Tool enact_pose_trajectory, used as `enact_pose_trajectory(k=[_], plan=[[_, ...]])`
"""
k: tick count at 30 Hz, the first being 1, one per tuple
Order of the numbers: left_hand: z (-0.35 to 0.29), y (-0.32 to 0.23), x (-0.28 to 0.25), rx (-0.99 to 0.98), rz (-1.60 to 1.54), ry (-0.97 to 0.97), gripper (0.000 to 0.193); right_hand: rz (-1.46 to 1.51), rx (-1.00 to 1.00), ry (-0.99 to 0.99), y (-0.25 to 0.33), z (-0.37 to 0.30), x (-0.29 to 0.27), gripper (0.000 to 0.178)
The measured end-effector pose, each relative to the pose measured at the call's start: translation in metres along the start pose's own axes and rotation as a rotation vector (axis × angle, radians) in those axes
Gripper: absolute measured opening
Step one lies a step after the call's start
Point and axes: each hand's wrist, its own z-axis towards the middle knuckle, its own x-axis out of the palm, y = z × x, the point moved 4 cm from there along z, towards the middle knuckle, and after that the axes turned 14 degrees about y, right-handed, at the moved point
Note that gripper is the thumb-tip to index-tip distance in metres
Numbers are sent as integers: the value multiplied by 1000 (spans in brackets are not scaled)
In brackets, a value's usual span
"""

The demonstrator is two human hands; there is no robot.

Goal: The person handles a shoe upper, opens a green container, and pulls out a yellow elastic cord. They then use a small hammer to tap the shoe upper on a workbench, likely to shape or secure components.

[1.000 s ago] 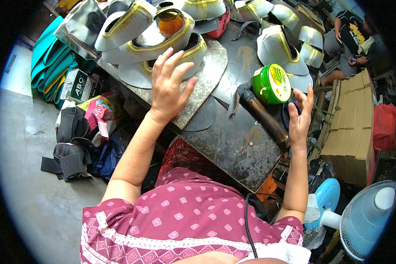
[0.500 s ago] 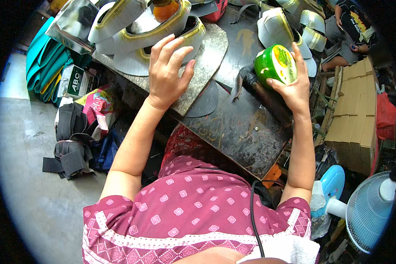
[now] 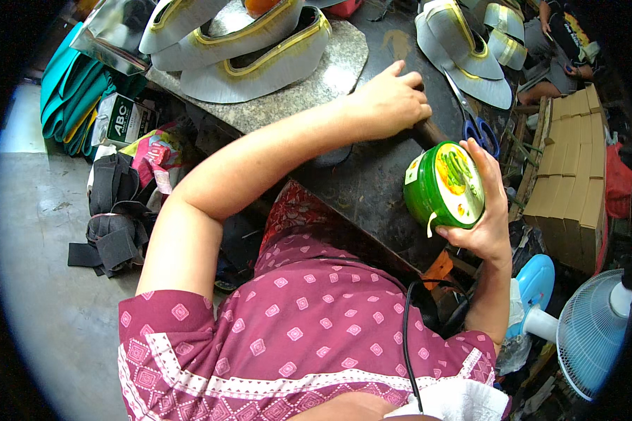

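Note:
My right hand (image 3: 486,210) grips a round green tub (image 3: 423,193) by its side, above the near right of the dark table (image 3: 358,186). The tub is tilted, and its pale lid with green and yellow pictures faces right. My left hand (image 3: 398,104) reaches across the table with its fingers closed around a dark rod (image 3: 432,132). The rod's lower end is hidden behind the tub. Blue-handled scissors (image 3: 479,130) lie just beyond the tub.
Grey shoe uppers (image 3: 260,74) with yellowish edges sit on a speckled stone slab (image 3: 351,52); more uppers (image 3: 463,52) lie far right. Cardboard pieces (image 3: 565,175) are stacked at right, near a fan (image 3: 597,337). Black fabric strips (image 3: 112,210) lie at left. Another person's hand (image 3: 579,70) shows far right.
My left hand has moved right from above the slab and closed on the dark rod. My right hand has brought the tub nearer to me, uncovering the scissors.

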Motion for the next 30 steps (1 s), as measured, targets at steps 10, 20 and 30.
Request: enact_pose_trajectory(k=[10,20,30], plan=[[32,60,5,-265,205,-296,17,-245,-57,-94,-14,16,18,109],[-57,33,-40,-349,-375,-612,21,-419,65,-314,-18,58,31,109],[-77,-20,-36,-45,-596,-574,92,286,20,-37,-42,45,16,139]])
